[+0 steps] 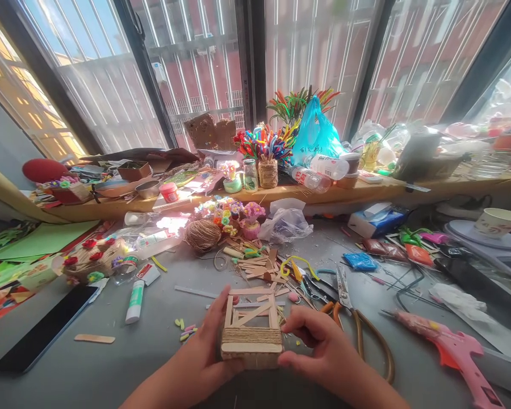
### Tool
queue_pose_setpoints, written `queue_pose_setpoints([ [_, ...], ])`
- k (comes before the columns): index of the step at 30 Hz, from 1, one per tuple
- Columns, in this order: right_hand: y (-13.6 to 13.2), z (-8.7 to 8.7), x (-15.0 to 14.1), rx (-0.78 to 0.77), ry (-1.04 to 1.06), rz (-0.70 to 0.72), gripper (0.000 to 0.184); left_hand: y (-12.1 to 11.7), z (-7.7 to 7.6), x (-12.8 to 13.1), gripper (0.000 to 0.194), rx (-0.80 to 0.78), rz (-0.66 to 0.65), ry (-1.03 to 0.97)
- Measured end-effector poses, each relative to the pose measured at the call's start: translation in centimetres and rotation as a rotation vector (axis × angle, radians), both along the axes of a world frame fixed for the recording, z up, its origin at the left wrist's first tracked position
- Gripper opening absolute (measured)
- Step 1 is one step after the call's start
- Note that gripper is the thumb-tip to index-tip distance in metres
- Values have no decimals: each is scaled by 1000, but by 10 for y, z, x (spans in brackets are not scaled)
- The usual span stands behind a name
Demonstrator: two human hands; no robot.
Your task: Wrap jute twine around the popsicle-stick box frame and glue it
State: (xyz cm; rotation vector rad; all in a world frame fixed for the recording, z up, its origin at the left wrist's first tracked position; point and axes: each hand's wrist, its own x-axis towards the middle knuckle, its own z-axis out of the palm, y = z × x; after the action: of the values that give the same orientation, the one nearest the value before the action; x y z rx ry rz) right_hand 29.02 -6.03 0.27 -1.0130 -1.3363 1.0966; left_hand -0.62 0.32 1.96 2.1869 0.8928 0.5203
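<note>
At the far left of the grey table lies a dark phone, and near it a flat wooden stick and a white glue tube with a green end. Further right, the left hand presses against the left side of a small box made of craft sticks, with the thumb up along its edge. The box stands on the table near the front edge, in the middle, and it has twine wound around its lower part. Behind it there is a ball of twine and a loose pile of sticks. The right hand holds the right side of the box, the fingers curled and the fingertips pinching its corner. Just beside this hand lie scissors with brown handles, and at the far right a pink glue gun rests on the table.
</note>
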Motion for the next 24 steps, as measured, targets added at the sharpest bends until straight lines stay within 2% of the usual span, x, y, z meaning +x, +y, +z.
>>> queue_pose_setpoints([
  [3,2,-4,-3,-13,27,-48,56,0,6,1,104,54,4,31],
  [7,4,-1,-4,-28,79,-22,61,-3,8,0,73,171,34,-2],
  [11,6,4,-4,-47,102,51,59,-4,10,-1,47,153,37,-103],
  [14,6,2,-5,-67,135,61,57,-3,10,0,42,142,29,-117],
  [19,6,-5,-9,-68,201,69,57,-6,11,5,39,247,63,-125],
  [24,7,-3,-9,-70,212,67,57,-10,17,6,31,266,38,-69],
])
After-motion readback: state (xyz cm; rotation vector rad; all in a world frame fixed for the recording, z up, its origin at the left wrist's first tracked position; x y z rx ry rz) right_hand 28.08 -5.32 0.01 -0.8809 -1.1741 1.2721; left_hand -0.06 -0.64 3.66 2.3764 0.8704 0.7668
